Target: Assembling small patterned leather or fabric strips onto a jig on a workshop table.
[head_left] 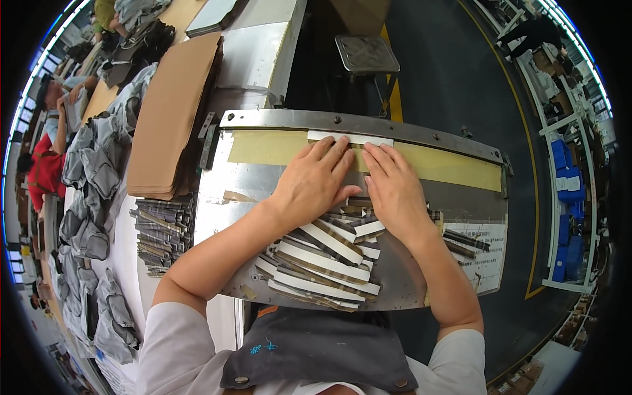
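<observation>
Both my hands lie side by side on a metal work plate [454, 201], palms down. My left hand [315, 176] has its fingers stretched out flat, the tips reaching a narrow white strip [352, 137] along the far metal bar [283, 119]. My right hand [396, 187] also lies flat, its fingertips at the right part of that strip. Under the fingers runs a yellowish band [447, 168] across the plate. Nearer to me, below my hands, is a loose heap of dark checked fabric strips with white strips [322, 260]. What lies under my palms is hidden.
On the left stand a stack of brown cardboard sheets [174, 112] and a bundle of dark strips [161, 230]. Grey garments [99, 158] lie further left, with people beyond. A printed sheet [484, 263] sits at the plate's right end. A stool [367, 54] stands ahead.
</observation>
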Available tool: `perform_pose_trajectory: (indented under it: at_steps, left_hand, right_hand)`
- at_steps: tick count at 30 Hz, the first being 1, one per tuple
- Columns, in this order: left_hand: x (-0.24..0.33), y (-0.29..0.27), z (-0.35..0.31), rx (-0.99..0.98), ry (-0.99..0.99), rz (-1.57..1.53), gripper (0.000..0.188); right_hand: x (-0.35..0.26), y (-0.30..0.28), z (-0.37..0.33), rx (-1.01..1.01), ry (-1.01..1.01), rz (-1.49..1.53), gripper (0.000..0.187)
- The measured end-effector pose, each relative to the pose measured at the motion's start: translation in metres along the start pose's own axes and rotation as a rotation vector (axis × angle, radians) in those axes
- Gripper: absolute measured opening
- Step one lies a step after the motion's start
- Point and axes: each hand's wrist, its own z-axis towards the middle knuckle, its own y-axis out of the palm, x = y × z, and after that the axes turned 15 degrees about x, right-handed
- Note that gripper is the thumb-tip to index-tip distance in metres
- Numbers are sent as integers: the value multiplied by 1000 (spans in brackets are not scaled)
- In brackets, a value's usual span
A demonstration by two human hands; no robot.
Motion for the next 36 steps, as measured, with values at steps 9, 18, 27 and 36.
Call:
perform_pose_trajectory:
  at_steps: [9, 18, 27, 36]
  left_hand:
    - [5, 1, -3, -22, 70, 92, 56]
    - [9, -13, 7, -134, -46, -130, 36]
    - [-1, -4, 2, -19, 71, -82, 35]
    - [-3, 3, 1, 23, 54, 27, 57]
  right_hand:
    - [-2, 1, -1, 25, 12, 44, 40]
    - [-1, -10, 6, 45, 142, 154, 44]
    - [-2, -8, 0, -24, 13, 57, 48]
    - [2, 1, -2, -7, -5, 19, 43]
